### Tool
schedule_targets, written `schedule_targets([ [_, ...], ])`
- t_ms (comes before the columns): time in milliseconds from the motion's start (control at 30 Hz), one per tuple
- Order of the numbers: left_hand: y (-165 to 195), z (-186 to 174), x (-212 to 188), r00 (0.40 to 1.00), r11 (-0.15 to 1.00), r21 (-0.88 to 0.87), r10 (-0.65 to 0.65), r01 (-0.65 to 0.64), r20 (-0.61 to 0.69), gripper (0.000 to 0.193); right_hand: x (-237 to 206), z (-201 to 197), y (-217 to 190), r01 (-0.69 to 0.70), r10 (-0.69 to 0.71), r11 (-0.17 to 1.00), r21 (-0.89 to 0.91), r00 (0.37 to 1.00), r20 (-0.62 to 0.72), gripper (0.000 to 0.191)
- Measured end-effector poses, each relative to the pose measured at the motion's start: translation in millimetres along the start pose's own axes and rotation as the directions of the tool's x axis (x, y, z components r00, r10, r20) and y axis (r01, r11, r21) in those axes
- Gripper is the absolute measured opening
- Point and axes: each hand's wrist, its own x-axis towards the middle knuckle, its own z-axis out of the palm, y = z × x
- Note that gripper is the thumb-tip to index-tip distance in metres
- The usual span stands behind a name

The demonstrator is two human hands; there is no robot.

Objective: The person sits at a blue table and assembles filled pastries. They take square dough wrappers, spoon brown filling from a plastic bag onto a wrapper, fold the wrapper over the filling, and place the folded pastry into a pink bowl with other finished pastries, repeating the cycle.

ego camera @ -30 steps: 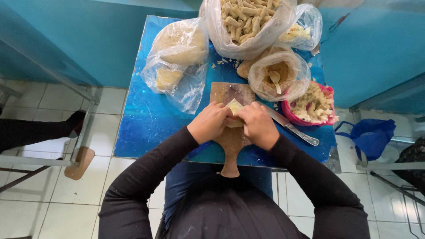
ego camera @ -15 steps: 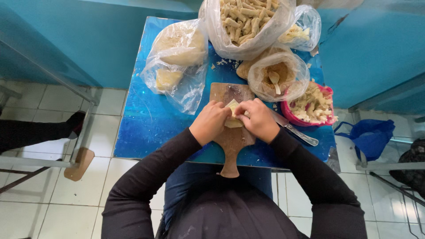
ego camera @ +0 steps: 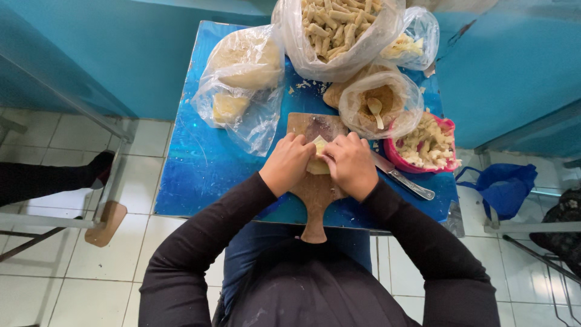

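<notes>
Blue table, wooden board, knife, plastic bags, pink bowl

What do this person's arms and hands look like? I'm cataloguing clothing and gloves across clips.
Both arms are covered by long black sleeves that reach the wrists, close-fitting and plain, with no visible markings. The left hand and right hand are bare: no gloves, and no rings or watch that I can make out.

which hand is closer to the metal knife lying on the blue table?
Right. The right hand sits just beside the metal knife, near its blade end; the left hand is farther off, across the pale dough piece.
</notes>
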Motion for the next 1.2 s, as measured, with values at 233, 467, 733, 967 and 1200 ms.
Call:
schedule_targets([
  [233, 0.7, -0.9, -3.0, 0.997, 0.992, -0.118, -0.051, 0.044, -0.060, 0.007, -3.8, 0.0, -4.1, 0.130, -0.133, 0.989, -0.069, 0.991, -0.030, 0.021],
  [467, -9.8, -12.9, 6.6, 0.990, 0.993, 0.009, -0.115, 0.114, 0.076, 0.042, 0.1, 3.3, -4.8, 0.095, -0.101, 0.984, -0.148, 0.994, -0.034, 0.017],
  [733, -23.4, -8.4, 10.2, 0.987, 0.981, -0.164, -0.082, 0.104, 0.137, 0.042, 44.7, -32.7, 17.7, -0.022, 0.073, 0.978, 0.208, 0.968, -0.240, 0.011],
  [967, -10.5, -7.6, 4.4, 0.994, 0.972, -0.230, -0.035, 0.058, 0.106, 0.019, 109.0, -82.6, 39.1, 0.041, -0.119, 0.991, -0.127, 0.704, -0.700, 0.019],
  [1200, -2.7, -13.3, 0.8, 0.988, 0.973, -0.199, -0.094, 0.118, 0.125, 0.010, 130.3, -88.7, 66.7, -0.053, -0.047, 0.978, -0.202, 0.886, -0.460, 0.035],
])
